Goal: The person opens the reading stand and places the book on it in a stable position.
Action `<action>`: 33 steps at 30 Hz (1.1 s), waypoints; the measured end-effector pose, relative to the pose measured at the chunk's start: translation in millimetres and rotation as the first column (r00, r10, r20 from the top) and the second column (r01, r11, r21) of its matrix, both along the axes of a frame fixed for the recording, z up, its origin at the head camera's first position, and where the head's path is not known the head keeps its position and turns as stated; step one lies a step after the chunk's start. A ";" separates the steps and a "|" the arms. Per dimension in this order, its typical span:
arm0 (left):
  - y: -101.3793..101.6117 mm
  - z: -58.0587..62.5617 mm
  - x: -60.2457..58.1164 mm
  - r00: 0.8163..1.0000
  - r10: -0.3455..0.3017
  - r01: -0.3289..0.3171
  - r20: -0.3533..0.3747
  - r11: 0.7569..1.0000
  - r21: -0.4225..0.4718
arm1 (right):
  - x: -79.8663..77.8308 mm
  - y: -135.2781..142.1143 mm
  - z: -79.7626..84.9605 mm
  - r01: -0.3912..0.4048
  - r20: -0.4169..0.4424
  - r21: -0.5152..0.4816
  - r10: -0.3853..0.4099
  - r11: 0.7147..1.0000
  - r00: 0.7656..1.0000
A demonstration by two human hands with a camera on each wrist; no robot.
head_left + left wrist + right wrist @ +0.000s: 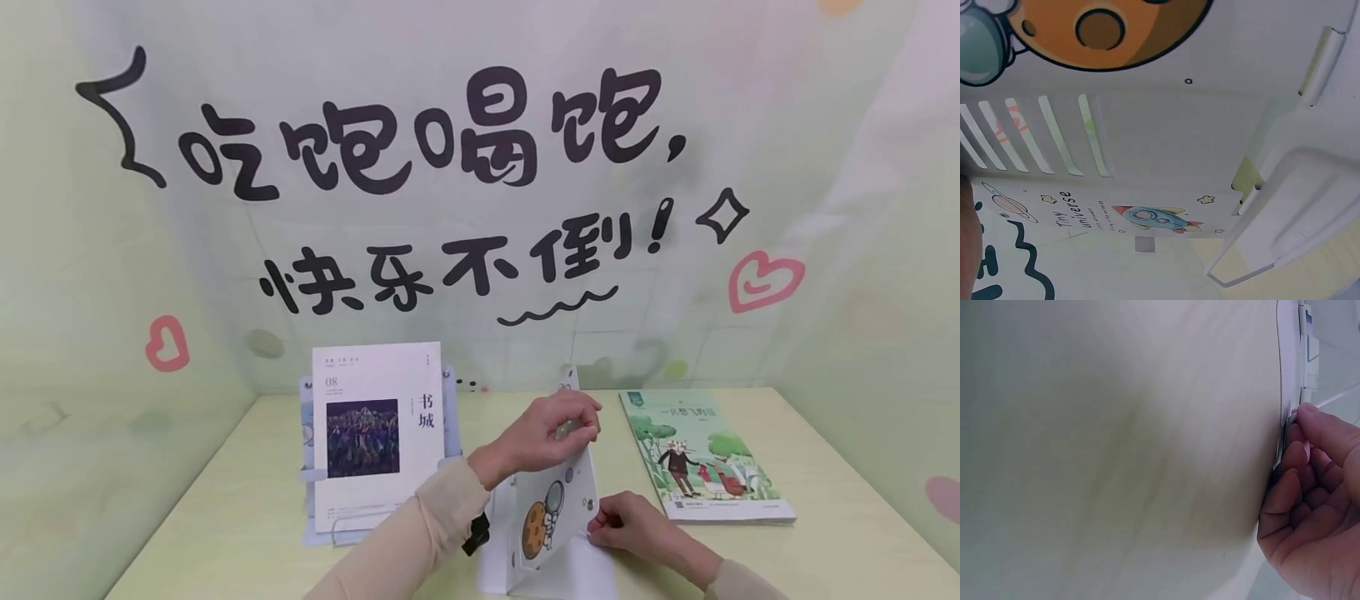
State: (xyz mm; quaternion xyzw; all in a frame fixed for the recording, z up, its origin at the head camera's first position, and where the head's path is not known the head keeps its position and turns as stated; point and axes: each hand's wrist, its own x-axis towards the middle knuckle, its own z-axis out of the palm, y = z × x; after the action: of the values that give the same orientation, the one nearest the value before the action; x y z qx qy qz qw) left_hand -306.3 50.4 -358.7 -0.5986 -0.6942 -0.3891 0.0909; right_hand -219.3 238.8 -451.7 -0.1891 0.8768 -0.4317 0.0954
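Note:
A white folding book stand [573,492] with cartoon space prints stands on the table, its panel tilted up from a flat base [577,571]. My left hand [547,429] grips the top of the raised panel, fingers curled over its edge. Low on the right side, my right hand [637,525] pinches the edge of the base between thumb and fingers; the right wrist view shows this hand [1319,500] close against the table. Slots, a rocket print [1157,217] and a white wire-like support [1241,278] show in the left wrist view.
A blue book stand [452,417] at the left holds a white magazine [420,450] upright. Flat on the table [840,517] at the right lies a green illustrated book [705,458]. Behind everything hangs a printed curtain [450,208] with large black lettering.

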 end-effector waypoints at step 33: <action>-9.2 -42.4 -29.7 0.663 0.487 -0.426 0.569 0.870 -0.249 | 65.1 -79.1 22.8 0.309 0.229 -0.361 -0.237 0.880 0.944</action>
State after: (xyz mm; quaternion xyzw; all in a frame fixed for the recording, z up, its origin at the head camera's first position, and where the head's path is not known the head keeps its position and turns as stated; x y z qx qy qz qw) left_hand -336.0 41.3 -401.1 -0.2488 -0.8300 -0.4937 -0.0737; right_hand -154.2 159.6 -428.9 -0.0392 0.7785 -0.6223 0.0717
